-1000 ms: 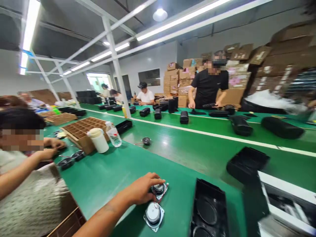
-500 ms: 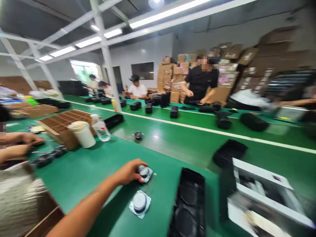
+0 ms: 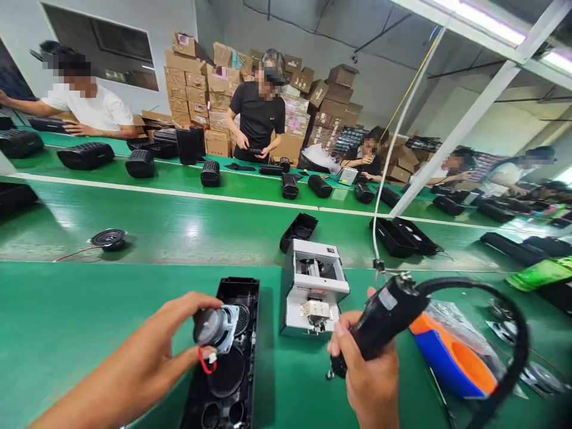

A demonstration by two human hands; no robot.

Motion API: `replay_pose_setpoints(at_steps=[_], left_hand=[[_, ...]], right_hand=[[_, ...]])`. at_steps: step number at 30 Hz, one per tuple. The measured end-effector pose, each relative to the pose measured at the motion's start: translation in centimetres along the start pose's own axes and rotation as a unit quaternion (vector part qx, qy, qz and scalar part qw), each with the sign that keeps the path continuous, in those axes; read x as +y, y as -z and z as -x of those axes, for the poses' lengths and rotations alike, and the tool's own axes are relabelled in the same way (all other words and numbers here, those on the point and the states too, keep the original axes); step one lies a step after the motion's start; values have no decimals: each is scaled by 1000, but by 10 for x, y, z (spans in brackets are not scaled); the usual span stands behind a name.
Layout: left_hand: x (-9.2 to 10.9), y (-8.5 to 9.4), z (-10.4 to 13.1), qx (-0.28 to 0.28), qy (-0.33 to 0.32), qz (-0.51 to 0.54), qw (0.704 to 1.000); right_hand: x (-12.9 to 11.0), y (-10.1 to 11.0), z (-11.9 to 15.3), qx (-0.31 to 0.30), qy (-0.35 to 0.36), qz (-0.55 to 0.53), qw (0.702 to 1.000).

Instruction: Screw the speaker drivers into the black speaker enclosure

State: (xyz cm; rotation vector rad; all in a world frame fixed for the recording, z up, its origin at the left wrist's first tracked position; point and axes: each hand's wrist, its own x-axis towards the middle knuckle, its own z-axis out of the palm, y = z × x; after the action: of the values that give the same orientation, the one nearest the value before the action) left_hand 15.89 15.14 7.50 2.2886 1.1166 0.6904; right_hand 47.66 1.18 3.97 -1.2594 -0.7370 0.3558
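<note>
Right, head view, the only one: the left hand has its fingertips pinched around a small speaker driver, magnet end toward the camera, held just above the black speaker housing that lies open-side up on the green worktop. Red wire loops off the driver, close by the thumb. The right hand is wrapped firmly around a black electric screwdriver, tip pointing down near the worktop, its thick cable arcing off to the right.

Risks, as I judge them: that pinch on the driver is light, so it could tilt or drop into the housing crooked. The red wire could get trapped under the driver's frame. The screwdriver tip sits close to the housing and could slip across a cone. Its cable hangs over the orange-and-blue tray and may snag it. The white screw feeder stands just behind, between the hands, within easy knocking range.
</note>
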Motion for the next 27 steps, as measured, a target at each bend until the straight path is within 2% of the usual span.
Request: replay_pose_setpoints(at_steps=[3, 6, 10, 15, 19, 22, 25, 27], left_hand=[[6, -24, -16, -45, -57, -29, 997], [-3, -41, -25, -45, -88, -71, 993], [-11, -55, -31, -46, -101, -102, 989], [-3, -59, -47, -122, -41, -90, 988], [3, -58, -51, -162, 9, -32, 986], [9, -60, -37, -174, 14, -27, 984], [22, -63, -15, -194, 1, -34, 980], [33, -64, -3, -214, -1, -44, 976]], right_hand=[[-23, -7, -22, 6, 98, -39, 994], [-40, -19, -36, -3, 198, -65, 978], [-38, -30, -42, -32, 260, -50, 964], [-19, -33, -39, -71, 220, -19, 973], [-18, -34, -36, -62, 163, -28, 984], [-16, -29, -29, -58, 121, -8, 991], [-14, -22, -18, -108, 60, 6, 992], [-19, -20, -9, -132, 45, -25, 990]])
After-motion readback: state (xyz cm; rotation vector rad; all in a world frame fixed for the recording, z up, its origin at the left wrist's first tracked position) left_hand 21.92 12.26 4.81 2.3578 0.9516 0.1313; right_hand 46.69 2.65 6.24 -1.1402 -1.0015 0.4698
